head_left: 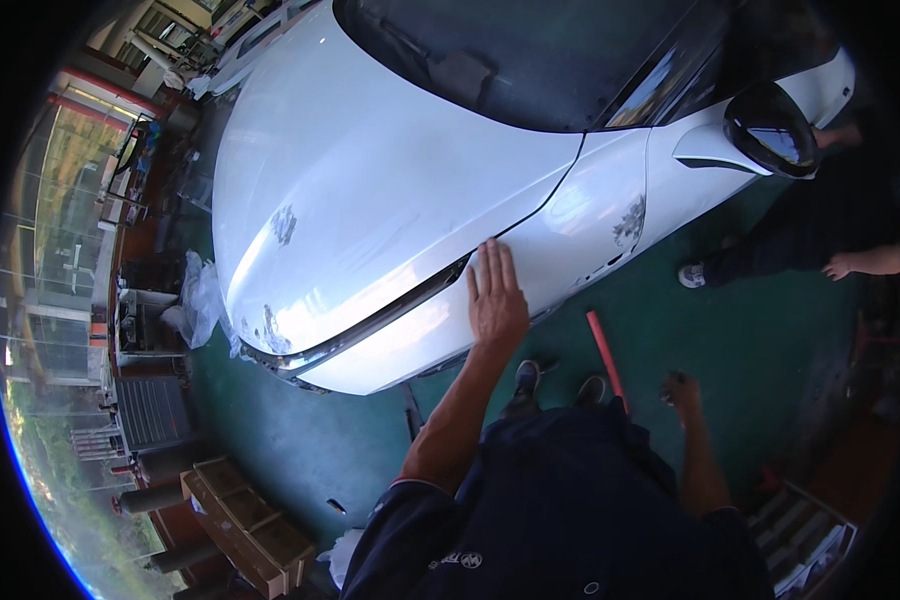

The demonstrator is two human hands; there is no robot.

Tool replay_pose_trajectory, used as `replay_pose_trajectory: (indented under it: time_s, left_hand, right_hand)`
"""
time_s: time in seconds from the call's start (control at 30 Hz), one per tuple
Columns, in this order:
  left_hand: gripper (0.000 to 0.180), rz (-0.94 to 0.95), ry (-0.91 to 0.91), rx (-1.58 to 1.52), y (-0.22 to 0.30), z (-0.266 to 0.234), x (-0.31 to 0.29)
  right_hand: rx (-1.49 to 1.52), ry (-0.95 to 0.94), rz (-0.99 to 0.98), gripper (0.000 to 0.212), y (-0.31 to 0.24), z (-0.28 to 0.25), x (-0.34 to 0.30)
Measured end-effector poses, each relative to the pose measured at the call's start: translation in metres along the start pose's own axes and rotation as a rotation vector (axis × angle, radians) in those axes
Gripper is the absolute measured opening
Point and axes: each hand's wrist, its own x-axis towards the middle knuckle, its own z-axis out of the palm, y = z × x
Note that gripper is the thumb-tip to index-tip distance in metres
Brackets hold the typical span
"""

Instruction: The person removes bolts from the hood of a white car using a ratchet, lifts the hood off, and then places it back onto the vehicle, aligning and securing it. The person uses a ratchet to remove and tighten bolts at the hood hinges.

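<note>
One white car (370,170) fills the view, its bonnet (350,200) raised slightly from the front wing (570,220), so a dark gap runs just beside the fingertips. The left hand (496,300) is laid flat and open on the wing at that seam, fingers spread, apparently to feel the panel's surface. One red bar (604,352) lies on the green floor (270,440) between both hands. The right hand (681,390) is hung low, curled; whether anything is gripped cannot be told.

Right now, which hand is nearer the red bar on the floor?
Right. The right hand hangs closed just right of the red bar. The left hand lies flat on the white car's fender, left of the bar.
</note>
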Motion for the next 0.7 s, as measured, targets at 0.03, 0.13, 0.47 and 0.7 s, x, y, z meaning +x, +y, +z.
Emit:
replay_pose_trajectory:
  time_s: [0.03,0.13,0.47,0.7]
  left_hand:
    - [0.087,-0.021,-0.001,0.023,-0.006,-0.001,-0.008]
    - [0.088,-0.057,-0.028,0.003,-0.017,0.002,-0.025]
    - [0.085,-0.032,0.049,-0.108,-0.015,0.008,-0.029]
    - [0.07,-0.07,0.05,-0.014,-0.053,-0.015,-0.05]
  right_hand:
    - [-0.017,0.011,-0.04,0.02,-0.011,-0.002,0.0]
    - [-0.088,0.011,-0.041,0.022,-0.028,-0.008,-0.002]
    - [-0.259,-0.136,0.168,0.028,0.019,0.027,-0.023]
    - [-0.126,-0.078,0.224,0.026,0.025,0.011,-0.029]
